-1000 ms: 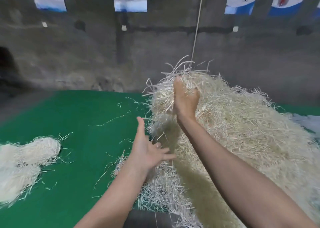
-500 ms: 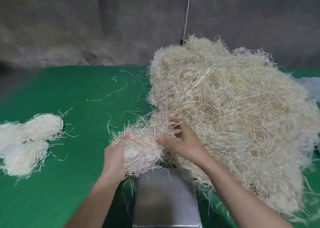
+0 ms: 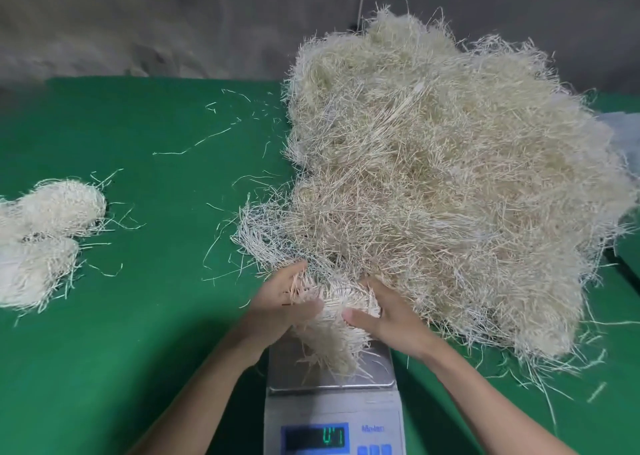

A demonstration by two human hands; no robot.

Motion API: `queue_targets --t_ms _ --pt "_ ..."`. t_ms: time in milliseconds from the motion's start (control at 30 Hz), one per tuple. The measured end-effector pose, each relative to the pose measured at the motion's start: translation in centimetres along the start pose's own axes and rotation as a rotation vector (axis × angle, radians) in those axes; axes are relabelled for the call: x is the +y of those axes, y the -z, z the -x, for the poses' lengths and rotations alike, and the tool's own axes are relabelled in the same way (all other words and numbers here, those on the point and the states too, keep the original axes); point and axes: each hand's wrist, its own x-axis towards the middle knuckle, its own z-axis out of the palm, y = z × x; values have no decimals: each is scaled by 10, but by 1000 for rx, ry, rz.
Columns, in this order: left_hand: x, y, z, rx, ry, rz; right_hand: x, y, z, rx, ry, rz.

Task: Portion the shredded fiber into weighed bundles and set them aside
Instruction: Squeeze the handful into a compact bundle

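Bundle (image 3: 341, 311), one: gripped between left hand (image 3: 280, 302) and right hand (image 3: 384, 319), long axis hanging toward the person onto scale (image 3: 287, 368) directly beneath; pile (image 3: 450, 177) just behind, finished bundles (image 3: 45, 233) well left, nearer left hand.

Dry, wiry shredded fiber (image 3: 450, 184), matt green cloth table cover (image 3: 145, 333), brushed-metal scale pan (image 3: 377, 368)

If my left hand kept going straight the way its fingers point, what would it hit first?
Probably the loose near edge of the big fiber pile, just past where the left hand points, though depth is hard to judge.
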Motion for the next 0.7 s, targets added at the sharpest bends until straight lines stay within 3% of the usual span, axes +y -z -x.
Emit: queue_targets --t_ms 100,167,233,400,533,700 --pt "-13 -13 3 113 -110 -228 8 -9 0 108 122 308" --pt "-17 -18 7 191 -148 -239 10 -8 6 263 227 368" --pt "-24 -20 9 261 -135 -191 12 -7 12 343 291 281" --pt "-30 -27 10 301 -71 -211 13 -16 17 311 274 107" --pt "-24 -21 19 296 -10 -66 14 -12 22 329 236 80" --pt "-33 -4 27 424 69 104 7 0 28 374 281 116"
